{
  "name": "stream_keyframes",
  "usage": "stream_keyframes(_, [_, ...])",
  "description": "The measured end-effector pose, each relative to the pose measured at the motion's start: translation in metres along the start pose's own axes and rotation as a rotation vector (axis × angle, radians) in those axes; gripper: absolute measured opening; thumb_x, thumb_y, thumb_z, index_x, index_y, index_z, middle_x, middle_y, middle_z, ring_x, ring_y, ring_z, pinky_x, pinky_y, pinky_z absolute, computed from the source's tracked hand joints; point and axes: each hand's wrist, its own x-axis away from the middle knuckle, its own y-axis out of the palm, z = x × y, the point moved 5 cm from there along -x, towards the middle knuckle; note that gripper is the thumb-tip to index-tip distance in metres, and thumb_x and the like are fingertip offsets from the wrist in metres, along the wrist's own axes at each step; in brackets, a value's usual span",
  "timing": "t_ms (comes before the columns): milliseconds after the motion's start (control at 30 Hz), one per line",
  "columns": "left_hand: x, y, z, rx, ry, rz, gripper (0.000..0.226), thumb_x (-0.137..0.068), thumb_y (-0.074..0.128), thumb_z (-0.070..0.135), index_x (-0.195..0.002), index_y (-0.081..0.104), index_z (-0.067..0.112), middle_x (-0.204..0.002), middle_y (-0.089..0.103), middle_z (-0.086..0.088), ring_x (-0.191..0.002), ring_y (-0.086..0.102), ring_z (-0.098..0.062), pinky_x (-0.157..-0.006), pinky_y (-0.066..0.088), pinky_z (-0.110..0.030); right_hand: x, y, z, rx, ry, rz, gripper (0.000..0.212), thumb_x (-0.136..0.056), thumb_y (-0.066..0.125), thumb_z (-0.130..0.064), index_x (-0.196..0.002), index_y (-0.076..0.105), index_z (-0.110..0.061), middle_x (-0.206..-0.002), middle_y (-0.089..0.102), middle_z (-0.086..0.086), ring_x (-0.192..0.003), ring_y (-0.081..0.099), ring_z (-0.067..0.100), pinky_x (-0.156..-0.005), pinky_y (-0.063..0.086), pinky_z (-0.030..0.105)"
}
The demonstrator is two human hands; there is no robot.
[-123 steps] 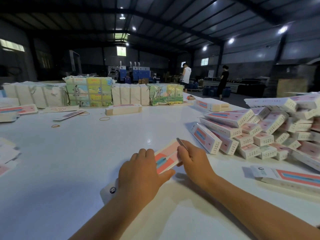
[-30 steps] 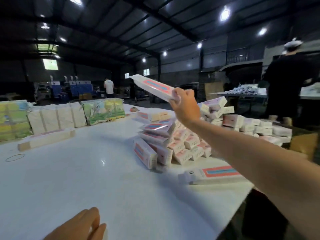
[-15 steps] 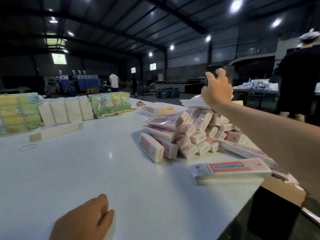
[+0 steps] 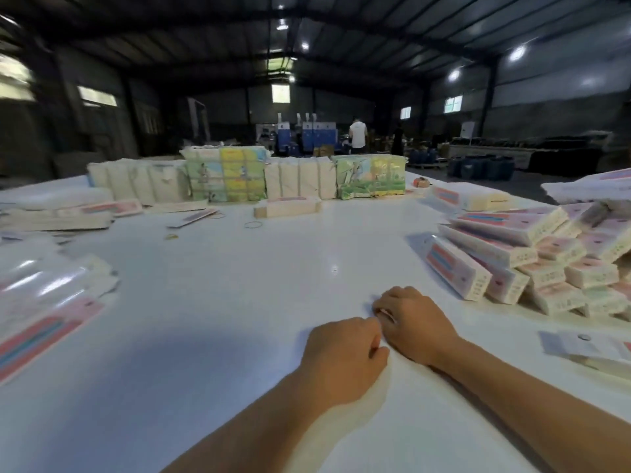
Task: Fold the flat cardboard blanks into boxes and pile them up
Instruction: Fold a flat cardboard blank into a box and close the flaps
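Pink-striped flat blanks [image 4: 37, 332] far left on white table [image 4: 205, 302]. Left hand [image 4: 343, 356] mid-table, fingers curled, gripping nothing visible. Right hand [image 4: 411, 322] alongside, knuckles bent, contents unclear. Folded boxes [image 4: 532, 257] heaped right.

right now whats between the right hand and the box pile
Nothing: in the head view only bare white table lies between the right hand and the box pile. The nearest box stands apart from the hand.

The hall is dim under ceiling lamps [image 4: 517, 52], the white table [image 4: 239, 285] shows glare, and edges are blurred and curved.
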Motion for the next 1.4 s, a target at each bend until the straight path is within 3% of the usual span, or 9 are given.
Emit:
stream_keyframes(167, [-0.004, -0.012, -0.018, 0.052, -0.078, -0.023, 0.018, -0.093, 0.043, 0.044, -0.088, 0.052, 0.028, -0.093, 0.056, 0.006, -0.089, 0.056, -0.019, -0.072, 0.038, -0.029, 0.000, -0.003, 0.001, -0.082, -0.027, 0.022, 0.023, -0.095, 0.047, -0.024, -0.099, 0.070, -0.021, -0.104, 0.065, -0.002, -0.096, 0.055, 0.021, -0.083, 0.044, 0.034])
stream_keyframes(400, [0.023, -0.127, -0.182, -0.103, -0.658, 0.075, 0.023, -0.086, 0.054, 0.036, -0.102, 0.056, 0.020, -0.113, 0.059, -0.003, -0.097, 0.055, -0.024, -0.074, 0.040, -0.029, 0.001, -0.005, 0.001, -0.111, -0.037, 0.006, 0.018, -0.090, 0.054, -0.014, -0.091, 0.071, -0.019, -0.095, 0.064, 0.000, -0.091, 0.055, 0.026, -0.081, 0.045, 0.037])
stream_keyframes(500, [0.081, -0.165, -0.257, -0.285, -0.896, 0.058, 0.043, -0.081, 0.060, 0.042, -0.115, 0.054, 0.016, -0.119, 0.053, -0.010, -0.108, 0.051, -0.030, -0.083, 0.044, -0.033, 0.001, -0.005, 0.001, -0.123, -0.037, 0.013, 0.017, -0.088, 0.057, -0.013, -0.081, 0.068, -0.023, -0.086, 0.060, -0.004, -0.087, 0.057, 0.027, -0.077, 0.045, 0.038])
stream_keyframes(633, [0.153, -0.175, -0.312, -0.480, -1.125, -0.121, 0.079, -0.067, 0.057, 0.075, -0.125, 0.047, 0.022, -0.130, 0.042, -0.010, -0.120, 0.038, -0.032, -0.097, 0.038, -0.038, -0.002, -0.002, 0.005, -0.123, 0.004, 0.040, 0.015, -0.083, 0.062, -0.009, -0.080, 0.071, -0.020, -0.091, 0.066, 0.000, -0.083, 0.058, 0.029, -0.075, 0.045, 0.039])
stream_keyframes(867, [0.163, -0.176, -0.320, -0.343, -1.200, -0.065, 0.100, -0.058, 0.078, 0.060, -0.133, 0.030, 0.015, -0.125, 0.041, -0.015, -0.114, 0.042, -0.031, -0.091, 0.044, -0.041, -0.001, -0.002, 0.004, -0.134, 0.001, 0.064, 0.015, -0.081, 0.065, -0.005, -0.079, 0.073, -0.017, -0.093, 0.069, 0.006, -0.080, 0.058, 0.033, -0.074, 0.048, 0.042])
stream_keyframes(1000, [0.147, -0.177, -0.310, -0.302, -1.147, 0.064, 0.076, -0.073, 0.075, 0.040, -0.128, 0.031, 0.013, -0.113, 0.036, -0.010, -0.095, 0.048, -0.027, -0.071, 0.048, -0.036, 0.000, -0.006, -0.001, -0.141, -0.016, 0.067, 0.014, -0.083, 0.063, -0.006, -0.081, 0.073, -0.016, -0.092, 0.067, 0.005, -0.082, 0.058, 0.030, -0.074, 0.044, 0.036])
stream_keyframes(1167, [0.088, -0.168, -0.257, -0.141, -0.883, 0.259, 0.019, -0.091, 0.049, 0.040, -0.091, 0.048, 0.020, -0.085, 0.057, 0.000, -0.076, 0.054, -0.017, -0.066, 0.047, -0.031, 0.000, -0.009, -0.004, -0.138, -0.038, 0.075, 0.017, -0.089, 0.058, -0.013, -0.082, 0.072, -0.009, -0.089, 0.067, 0.008, -0.082, 0.056, 0.029, -0.073, 0.039, 0.031])
stream_keyframes(1300, [0.026, -0.116, -0.166, 0.102, -0.586, 0.269, 0.022, -0.094, 0.044, 0.041, -0.083, 0.053, 0.024, -0.087, 0.058, 0.006, -0.074, 0.052, -0.011, -0.062, 0.041, -0.029, 0.002, -0.013, -0.006, -0.136, -0.018, 0.046, 0.026, -0.095, 0.050, -0.022, -0.083, 0.068, -0.009, -0.093, 0.064, 0.006, -0.089, 0.055, 0.027, -0.078, 0.041, 0.031])
stream_keyframes(1400, [-0.003, -0.060, -0.110, 0.189, -0.481, 0.161, 0.023, -0.096, 0.041, 0.041, -0.084, 0.054, 0.026, -0.094, 0.060, 0.007, -0.080, 0.058, -0.012, -0.069, 0.050, -0.031, 0.003, -0.014, -0.006, -0.142, -0.003, 0.009, 0.022, -0.094, 0.050, -0.021, -0.086, 0.067, -0.010, -0.098, 0.064, 0.008, -0.095, 0.054, 0.029, -0.082, 0.043, 0.034])
